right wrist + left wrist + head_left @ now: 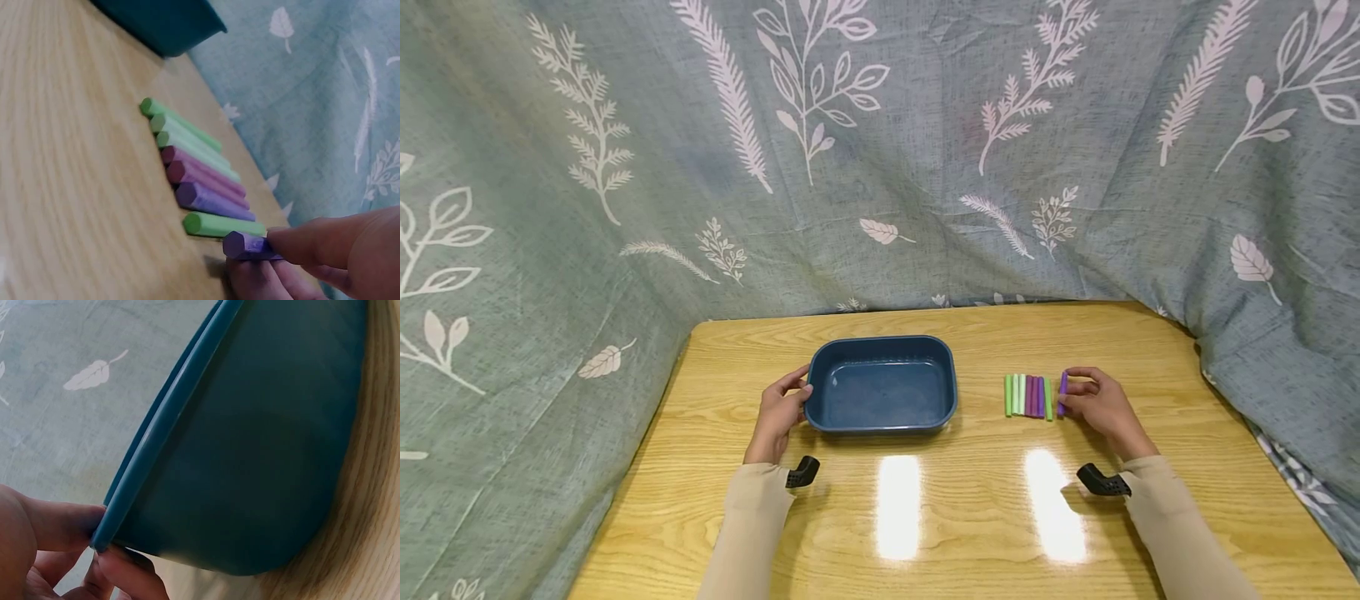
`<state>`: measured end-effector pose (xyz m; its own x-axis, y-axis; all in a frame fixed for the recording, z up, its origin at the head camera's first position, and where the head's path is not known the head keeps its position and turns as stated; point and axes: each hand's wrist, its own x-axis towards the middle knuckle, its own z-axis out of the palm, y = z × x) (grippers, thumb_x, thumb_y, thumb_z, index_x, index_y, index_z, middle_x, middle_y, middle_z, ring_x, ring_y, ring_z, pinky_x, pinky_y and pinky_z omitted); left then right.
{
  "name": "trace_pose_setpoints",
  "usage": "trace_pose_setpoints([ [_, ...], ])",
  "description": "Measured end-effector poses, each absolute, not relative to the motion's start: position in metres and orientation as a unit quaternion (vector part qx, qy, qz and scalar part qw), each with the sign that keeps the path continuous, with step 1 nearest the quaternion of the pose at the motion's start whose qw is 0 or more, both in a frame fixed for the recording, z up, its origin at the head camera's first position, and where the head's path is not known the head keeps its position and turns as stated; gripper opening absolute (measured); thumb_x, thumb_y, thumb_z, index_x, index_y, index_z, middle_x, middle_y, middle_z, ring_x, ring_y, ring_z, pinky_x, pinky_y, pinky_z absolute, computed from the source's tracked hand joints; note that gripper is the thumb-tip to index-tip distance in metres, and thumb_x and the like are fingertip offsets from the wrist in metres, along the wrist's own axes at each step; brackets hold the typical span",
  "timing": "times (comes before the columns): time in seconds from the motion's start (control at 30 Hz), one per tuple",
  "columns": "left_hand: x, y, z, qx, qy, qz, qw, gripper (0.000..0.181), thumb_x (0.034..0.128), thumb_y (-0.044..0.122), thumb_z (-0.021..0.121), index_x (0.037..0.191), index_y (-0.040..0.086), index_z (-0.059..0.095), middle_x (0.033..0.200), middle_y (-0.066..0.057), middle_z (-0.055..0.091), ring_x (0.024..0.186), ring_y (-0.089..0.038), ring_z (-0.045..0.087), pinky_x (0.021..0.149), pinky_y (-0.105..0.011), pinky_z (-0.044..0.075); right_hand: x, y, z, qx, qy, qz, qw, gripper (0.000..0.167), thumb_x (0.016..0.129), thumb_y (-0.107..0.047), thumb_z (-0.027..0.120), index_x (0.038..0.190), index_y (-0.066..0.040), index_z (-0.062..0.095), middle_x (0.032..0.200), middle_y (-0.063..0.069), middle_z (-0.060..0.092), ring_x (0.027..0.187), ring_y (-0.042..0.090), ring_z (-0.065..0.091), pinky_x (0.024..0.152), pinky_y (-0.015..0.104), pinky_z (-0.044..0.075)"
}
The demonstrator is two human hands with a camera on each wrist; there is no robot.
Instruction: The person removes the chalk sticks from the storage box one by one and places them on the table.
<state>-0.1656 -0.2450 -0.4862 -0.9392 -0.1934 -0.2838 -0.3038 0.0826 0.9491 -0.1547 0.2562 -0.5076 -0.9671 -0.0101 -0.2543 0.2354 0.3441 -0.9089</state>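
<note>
A dark blue plastic basin [880, 404] stands on the table, with nothing in it. My left hand [778, 412] pinches its left rim, and the left wrist view shows thumb and fingers on either side of the lip [150, 437]. Right of the basin, several chalk sticks [1026, 396] in green, pale green, plum and purple lie side by side in a row. My right hand [1101, 406] pinches a purple chalk stick [240, 245] just past the row's right end, beside a green chalk stick [222, 224]. Part of that purple stick is hidden by my fingers.
The wooden table [970, 500] carries two bright light reflections near its front. A grey-green curtain [910, 150] with white leaf prints hangs behind the table and along both sides. A black wrist-worn piece [803, 472] juts from the left sleeve, another [1101, 480] from the right.
</note>
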Motion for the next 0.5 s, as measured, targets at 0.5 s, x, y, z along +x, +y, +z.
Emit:
trace_pose_setpoints([
  [0.5, -0.1649, -0.2441, -0.485, -0.187, 0.712, 0.675, 0.053, 0.045, 0.109, 0.004, 0.056, 0.154, 0.007, 0.055, 0.114, -0.006, 0.047, 0.082, -0.014, 0.056, 0.061, -0.021, 0.051, -0.1506, 0.2534, -0.5088, 0.063, 0.839, -0.533, 0.096, 0.056, 0.105, -0.002, 0.064, 0.152, 0.013, 0.039, 0.13, 0.036, 0.06, 0.092, 0.009, 0.066, 0.071, 0.027, 0.059],
])
